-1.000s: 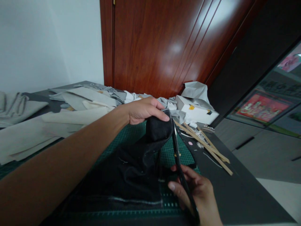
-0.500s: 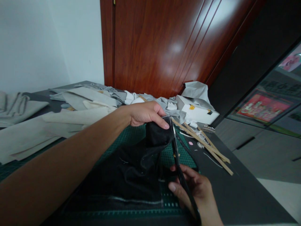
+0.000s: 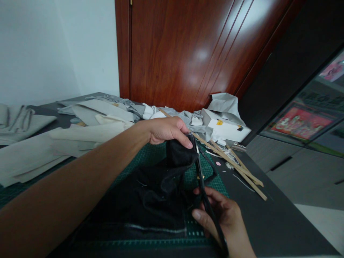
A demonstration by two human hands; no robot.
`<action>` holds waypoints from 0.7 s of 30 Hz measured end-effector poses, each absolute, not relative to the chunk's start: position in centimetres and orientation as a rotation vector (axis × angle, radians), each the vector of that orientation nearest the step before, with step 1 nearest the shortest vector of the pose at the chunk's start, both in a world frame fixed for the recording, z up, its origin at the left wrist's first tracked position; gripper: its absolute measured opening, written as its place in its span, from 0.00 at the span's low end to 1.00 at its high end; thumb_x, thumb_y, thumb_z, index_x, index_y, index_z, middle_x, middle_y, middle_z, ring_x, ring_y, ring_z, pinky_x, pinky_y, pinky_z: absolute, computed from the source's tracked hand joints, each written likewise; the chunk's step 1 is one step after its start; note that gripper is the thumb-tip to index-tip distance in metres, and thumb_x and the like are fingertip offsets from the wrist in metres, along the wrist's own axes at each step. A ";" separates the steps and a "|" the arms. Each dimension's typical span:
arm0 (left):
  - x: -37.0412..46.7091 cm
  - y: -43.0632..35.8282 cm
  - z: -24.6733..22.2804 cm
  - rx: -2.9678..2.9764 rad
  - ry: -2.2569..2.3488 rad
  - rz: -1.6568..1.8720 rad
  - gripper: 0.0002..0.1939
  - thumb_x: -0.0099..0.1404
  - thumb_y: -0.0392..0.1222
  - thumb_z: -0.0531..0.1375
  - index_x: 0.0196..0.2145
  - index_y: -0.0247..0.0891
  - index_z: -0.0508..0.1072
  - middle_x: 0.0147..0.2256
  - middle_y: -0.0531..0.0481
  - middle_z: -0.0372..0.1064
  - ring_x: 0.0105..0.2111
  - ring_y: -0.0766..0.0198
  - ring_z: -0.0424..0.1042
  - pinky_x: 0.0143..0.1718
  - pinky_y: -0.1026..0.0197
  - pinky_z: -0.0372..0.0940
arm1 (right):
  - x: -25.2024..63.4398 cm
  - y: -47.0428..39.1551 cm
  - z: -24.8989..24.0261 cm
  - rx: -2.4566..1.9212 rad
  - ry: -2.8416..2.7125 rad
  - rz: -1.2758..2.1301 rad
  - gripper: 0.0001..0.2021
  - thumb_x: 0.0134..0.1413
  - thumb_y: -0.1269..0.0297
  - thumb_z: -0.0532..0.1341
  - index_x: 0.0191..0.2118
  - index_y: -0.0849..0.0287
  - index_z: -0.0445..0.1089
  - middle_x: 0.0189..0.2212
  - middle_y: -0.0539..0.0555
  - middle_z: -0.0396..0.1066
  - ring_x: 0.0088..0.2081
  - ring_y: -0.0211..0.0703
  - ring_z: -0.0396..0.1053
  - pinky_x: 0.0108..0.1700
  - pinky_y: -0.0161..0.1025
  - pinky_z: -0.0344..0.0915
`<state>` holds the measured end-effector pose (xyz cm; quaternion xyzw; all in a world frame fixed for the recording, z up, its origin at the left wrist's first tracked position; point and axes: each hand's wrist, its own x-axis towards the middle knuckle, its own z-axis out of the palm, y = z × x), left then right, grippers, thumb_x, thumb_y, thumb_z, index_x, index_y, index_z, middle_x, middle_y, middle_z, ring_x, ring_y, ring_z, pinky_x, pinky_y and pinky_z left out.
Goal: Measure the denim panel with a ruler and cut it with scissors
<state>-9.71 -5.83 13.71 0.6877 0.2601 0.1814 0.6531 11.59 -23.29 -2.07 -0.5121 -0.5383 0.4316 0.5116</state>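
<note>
My left hand [image 3: 170,132] pinches the upper end of a black cloth [image 3: 153,191], lifting it off the green cutting mat [image 3: 219,184]. The rest of the cloth spreads towards me, with a pale stitched line near its lower edge. Black-handled scissors [image 3: 200,175] are held in my right hand [image 3: 219,211], their blades pointing up along the cloth's right edge, close to my left fingertips. A thin black strip [image 3: 211,163] hangs to the right of the blades and lies on the mat.
Pale fabric pieces [image 3: 88,134] lie at the left and along the back. At the back right stands a white box [image 3: 228,125]. Wooden strips [image 3: 239,170] and small scraps lie on the dark table [image 3: 276,215] at the right.
The thin black strip beside the scissors has shifted left and now bends on the mat. The scissor blades have moved slightly left; both hands have barely moved.
</note>
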 end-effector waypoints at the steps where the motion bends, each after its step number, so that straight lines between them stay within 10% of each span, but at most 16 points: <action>1: -9.7 -5.8 13.7 1.556 0.595 0.413 0.09 0.47 0.33 0.73 0.29 0.31 0.82 0.26 0.43 0.80 0.27 0.58 0.78 0.39 0.55 0.76 | 11.6 -23.3 -2.0 -1.236 -1.300 1.032 0.24 0.46 0.54 0.80 0.48 0.55 0.80 0.22 0.44 0.67 0.19 0.31 0.55 0.19 0.28 0.54; 21: -9.4 -6.4 14.5 1.515 0.621 0.604 0.06 0.55 0.29 0.68 0.21 0.33 0.79 0.21 0.49 0.74 0.20 0.68 0.70 0.32 0.63 0.71 | 10.6 -23.5 -0.7 -1.227 -1.257 0.956 0.22 0.46 0.53 0.79 0.46 0.58 0.81 0.21 0.44 0.66 0.19 0.31 0.55 0.21 0.31 0.52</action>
